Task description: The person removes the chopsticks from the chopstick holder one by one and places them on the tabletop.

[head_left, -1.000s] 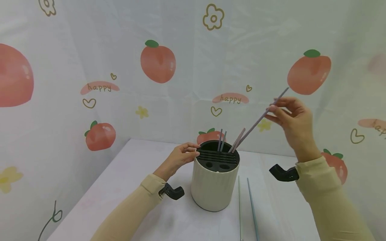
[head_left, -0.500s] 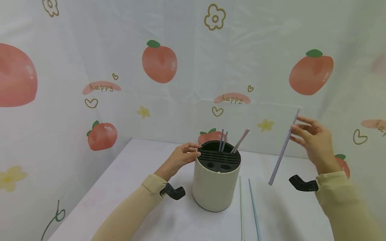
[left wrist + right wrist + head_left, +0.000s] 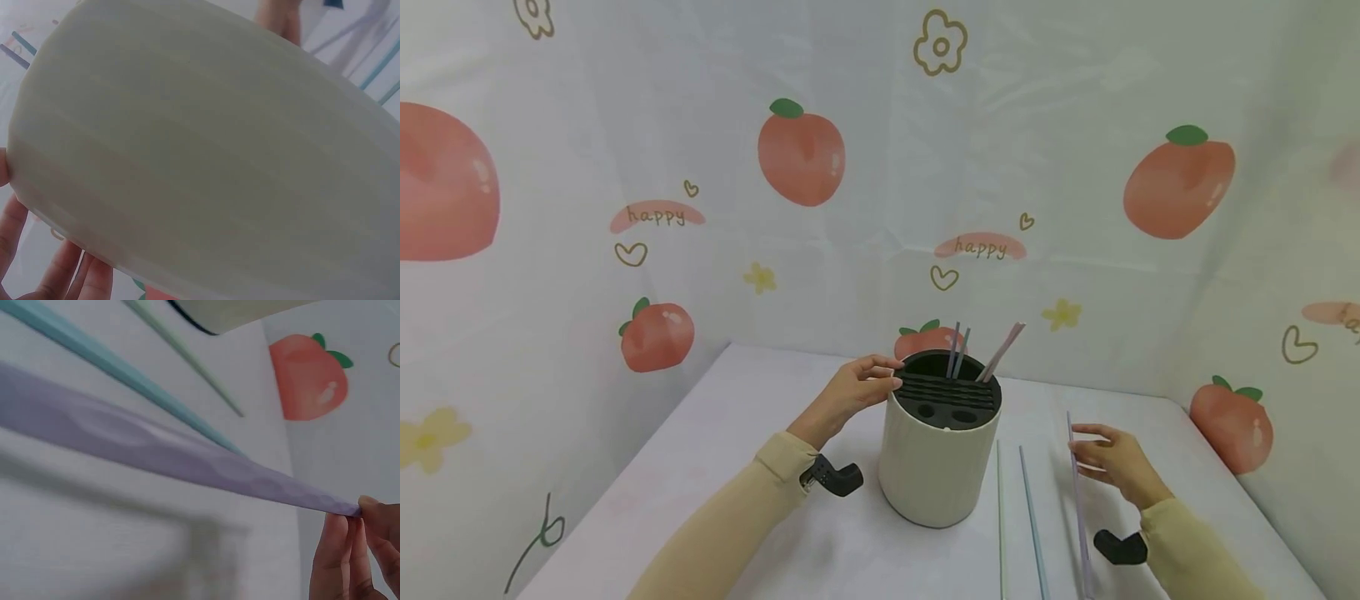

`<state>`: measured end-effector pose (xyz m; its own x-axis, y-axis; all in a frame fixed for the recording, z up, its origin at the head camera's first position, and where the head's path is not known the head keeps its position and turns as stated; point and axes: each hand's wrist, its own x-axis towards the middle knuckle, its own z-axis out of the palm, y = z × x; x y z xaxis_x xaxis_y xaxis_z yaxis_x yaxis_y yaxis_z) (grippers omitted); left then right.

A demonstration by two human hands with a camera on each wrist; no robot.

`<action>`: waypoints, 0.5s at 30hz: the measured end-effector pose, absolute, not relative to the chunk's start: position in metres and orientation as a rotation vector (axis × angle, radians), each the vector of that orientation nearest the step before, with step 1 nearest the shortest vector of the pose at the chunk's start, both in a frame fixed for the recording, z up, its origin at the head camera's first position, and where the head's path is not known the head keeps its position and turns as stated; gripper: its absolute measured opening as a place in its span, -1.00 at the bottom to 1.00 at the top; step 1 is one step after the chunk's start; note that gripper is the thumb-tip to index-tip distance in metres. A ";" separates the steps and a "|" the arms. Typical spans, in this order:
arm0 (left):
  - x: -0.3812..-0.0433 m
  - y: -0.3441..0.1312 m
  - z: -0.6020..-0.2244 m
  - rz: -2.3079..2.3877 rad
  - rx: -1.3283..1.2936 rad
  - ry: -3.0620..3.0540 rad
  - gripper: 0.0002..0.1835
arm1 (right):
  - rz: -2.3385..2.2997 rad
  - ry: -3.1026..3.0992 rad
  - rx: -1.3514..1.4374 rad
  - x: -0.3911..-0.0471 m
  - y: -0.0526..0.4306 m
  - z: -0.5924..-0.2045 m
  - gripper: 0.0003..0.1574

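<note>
A cream utensil holder [image 3: 934,475] with a black slotted top [image 3: 946,400] stands upright on the table. My left hand [image 3: 848,392] rests on its left rim, thumb and fingers touching the edge; the left wrist view shows the fingers [image 3: 59,275] along the holder's side. At the right, my right hand [image 3: 1116,458] pinches a purple chopstick [image 3: 1079,517] near its upper end, between thumb and fingertips. That chopstick [image 3: 144,447] slants down toward me, lower end near the table. A green chopstick [image 3: 1000,517] and a blue chopstick [image 3: 1033,521] lie on the table between holder and right hand.
Inside the holder's back opening stand a purple and a teal chopstick [image 3: 962,354], with pink chopsticks [image 3: 1002,352] leaning right. Smaller round holes [image 3: 964,415] sit at the front of the top. A white curtain [image 3: 865,283] printed with fruit surrounds the white table [image 3: 737,417].
My right hand has drawn the purple chopstick out of the holder, moved it right, then lowered it beside the blue chopstick. The left hand has stayed on the rim.
</note>
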<state>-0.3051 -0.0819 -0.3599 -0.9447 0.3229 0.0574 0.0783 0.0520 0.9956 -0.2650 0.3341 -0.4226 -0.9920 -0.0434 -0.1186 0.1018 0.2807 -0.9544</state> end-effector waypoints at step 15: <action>-0.305 -0.082 -0.358 1.988 0.416 2.129 -0.63 | -1.649 2.455 0.211 -0.265 0.319 -0.468 -0.44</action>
<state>-0.3049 -0.0824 -0.3581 -0.9406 0.3364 0.0462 0.0691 0.0564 0.9960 -0.2648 0.3191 -0.4675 -0.9745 0.0192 -0.2237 0.2143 0.3759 -0.9015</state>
